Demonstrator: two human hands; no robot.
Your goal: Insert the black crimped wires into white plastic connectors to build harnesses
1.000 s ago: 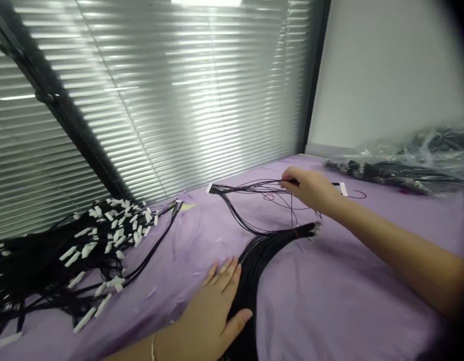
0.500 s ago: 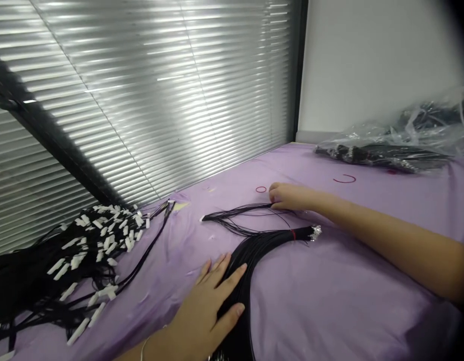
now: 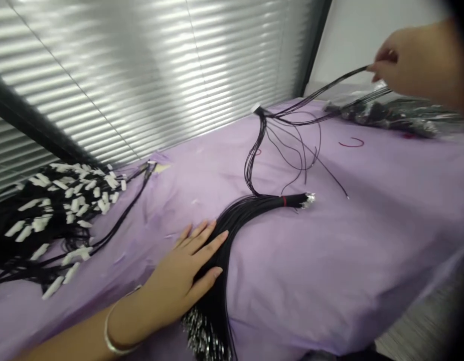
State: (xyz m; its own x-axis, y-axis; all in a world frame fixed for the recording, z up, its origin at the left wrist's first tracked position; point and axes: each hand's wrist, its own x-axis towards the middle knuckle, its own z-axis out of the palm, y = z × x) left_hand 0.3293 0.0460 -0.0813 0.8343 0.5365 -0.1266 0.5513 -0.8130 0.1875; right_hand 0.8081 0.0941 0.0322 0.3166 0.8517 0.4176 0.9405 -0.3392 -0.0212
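My left hand [image 3: 190, 265] lies flat with fingers spread on a thick bundle of black wires [image 3: 216, 245]. A red band [image 3: 285, 201] ties the bundle near its far end, where silvery terminals [image 3: 310, 200] show. More metal tips fan out at its near end. Up at the right, my right hand [image 3: 408, 65] pinches a strand of thin black wires [image 3: 337, 81], raised above the table. These wires run to a small white connector [image 3: 256, 108] in the air. Other wires from the connector hang loose, and some curve down into the tied bundle.
A heap of black cables with white connectors [image 3: 77, 200] lies at the left by the window blinds [image 3: 141, 75]. At the back right are bagged wire bundles [image 3: 385, 118]. A red band piece [image 3: 352, 143] and a red loop rest on the purple cloth [image 3: 310, 260].
My right hand has risen up and right, lifting the wires and their white connector off the cloth. My left hand stays on the bundle. The whole view has shifted.
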